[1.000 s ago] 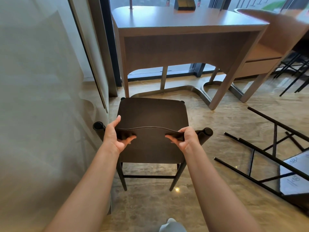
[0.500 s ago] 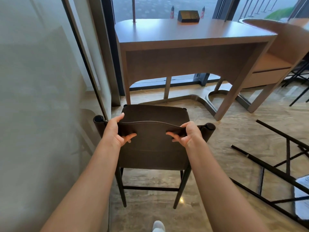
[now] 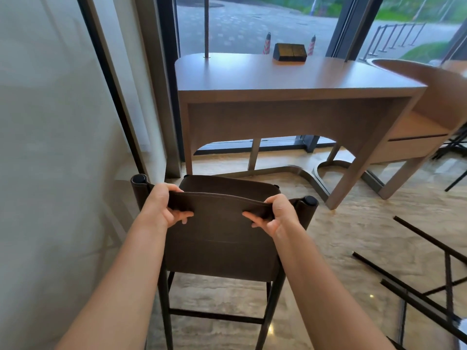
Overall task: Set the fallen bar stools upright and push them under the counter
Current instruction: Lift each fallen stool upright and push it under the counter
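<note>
A dark brown bar stool (image 3: 219, 246) stands upright on the floor in front of me, its seat facing the wooden counter (image 3: 290, 82). My left hand (image 3: 161, 208) grips the left part of its low backrest, fingers curled under the top edge. My right hand (image 3: 275, 214) grips the right part the same way. The stool's front edge lies just short of the counter's left leg. A second stool (image 3: 427, 294) lies fallen on the floor at the right, only its black metal legs and rungs showing.
A pale wall and dark window frame (image 3: 108, 79) run close along the stool's left side. A small dark box (image 3: 290, 52) sits on the counter. A curved wooden bench unit (image 3: 429, 114) adjoins the counter at right. The counter's metal footrest base (image 3: 298, 170) curves along the marble floor.
The stool, held in both hands, has moved forward toward the counter, and my view has lifted so more of the countertop and window shows. Both grips are unchanged.
</note>
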